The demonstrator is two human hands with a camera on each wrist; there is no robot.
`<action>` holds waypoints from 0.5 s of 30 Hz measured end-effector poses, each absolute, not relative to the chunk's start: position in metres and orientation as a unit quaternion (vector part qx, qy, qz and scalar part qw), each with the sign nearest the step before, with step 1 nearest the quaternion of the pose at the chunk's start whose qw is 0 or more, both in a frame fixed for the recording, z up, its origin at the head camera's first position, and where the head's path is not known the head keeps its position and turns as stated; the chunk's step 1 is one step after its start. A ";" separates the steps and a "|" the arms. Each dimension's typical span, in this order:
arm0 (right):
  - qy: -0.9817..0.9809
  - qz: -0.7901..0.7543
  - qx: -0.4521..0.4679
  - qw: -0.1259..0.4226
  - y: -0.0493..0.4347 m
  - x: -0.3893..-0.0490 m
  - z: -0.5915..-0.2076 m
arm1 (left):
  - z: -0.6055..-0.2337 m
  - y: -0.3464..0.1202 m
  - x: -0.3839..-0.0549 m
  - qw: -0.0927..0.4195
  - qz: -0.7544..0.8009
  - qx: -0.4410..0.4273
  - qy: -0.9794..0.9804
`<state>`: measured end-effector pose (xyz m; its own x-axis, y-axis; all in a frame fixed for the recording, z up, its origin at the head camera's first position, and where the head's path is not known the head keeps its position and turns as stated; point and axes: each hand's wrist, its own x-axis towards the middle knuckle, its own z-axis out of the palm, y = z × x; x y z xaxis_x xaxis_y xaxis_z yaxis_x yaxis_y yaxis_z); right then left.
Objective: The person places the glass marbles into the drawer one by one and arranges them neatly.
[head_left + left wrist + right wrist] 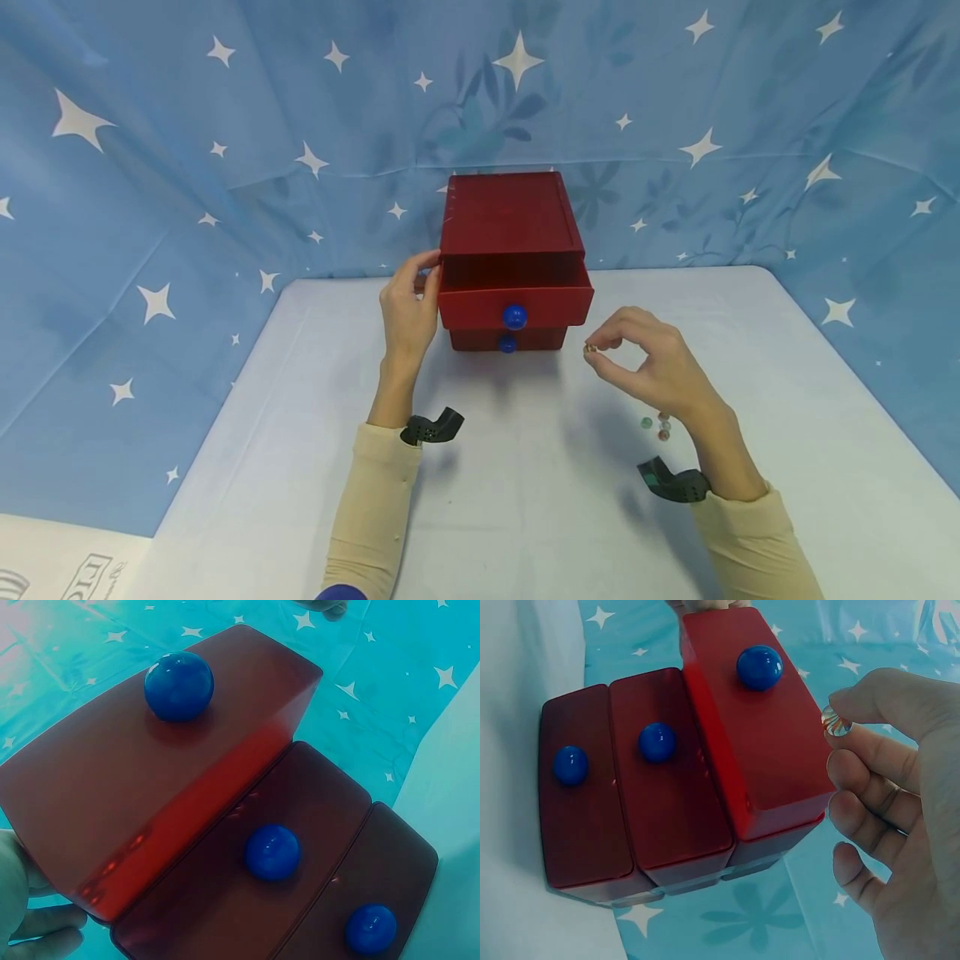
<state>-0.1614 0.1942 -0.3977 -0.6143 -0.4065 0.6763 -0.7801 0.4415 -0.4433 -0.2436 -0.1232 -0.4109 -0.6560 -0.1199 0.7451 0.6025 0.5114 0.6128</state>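
A red three-drawer cabinet (510,212) stands on the table with its top drawer (480,308) pulled out; blue round knobs mark the fronts. My left hand (408,312) rests its fingertips against the cabinet's left side, beside the pulled-out drawer. In the left wrist view, its fingers (49,930) show at the drawer's left edge. Between thumb and index finger, my right hand (652,358) pinches a small glass marble (835,722) with orange and white swirls. That hand is just right of the open drawer, and its other fingers are loosely curled.
Several more glass marbles (664,426) lie on the white tabletop (495,500), below the right hand. The two lower drawers (660,772) are closed. A blue curtain with stars (360,108) hangs right behind the cabinet.
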 end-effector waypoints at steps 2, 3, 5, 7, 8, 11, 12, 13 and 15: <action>-0.815 0.383 0.362 0.243 0.193 -0.161 -0.396 | -0.411 -0.123 -0.243 0.384 -0.469 -0.155 -0.780; -0.817 0.384 0.358 0.240 0.193 -0.161 -0.395 | -0.411 -0.123 -0.243 0.384 -0.467 -0.155 -0.781; -0.818 0.385 0.356 0.238 0.191 -0.162 -0.395 | -0.411 -0.123 -0.243 0.382 -0.467 -0.154 -0.782; -0.818 0.386 0.355 0.238 0.190 -0.162 -0.394 | -0.410 -0.123 -0.243 0.381 -0.467 -0.153 -0.783; -0.818 0.387 0.354 0.238 0.190 -0.163 -0.394 | -0.410 -0.123 -0.244 0.381 -0.468 -0.153 -0.783; -0.816 0.387 0.354 0.242 0.188 -0.164 -0.394 | -0.410 -0.123 -0.244 0.381 -0.469 -0.153 -0.782; -0.816 0.389 0.353 0.241 0.188 -0.164 -0.393 | -0.410 -0.123 -0.244 0.381 -0.469 -0.154 -0.782; -0.815 0.389 0.354 0.242 0.188 -0.165 -0.393 | -0.410 -0.123 -0.244 0.382 -0.470 -0.154 -0.781; -0.814 0.390 0.356 0.243 0.188 -0.165 -0.393 | -0.410 -0.123 -0.244 0.383 -0.470 -0.154 -0.781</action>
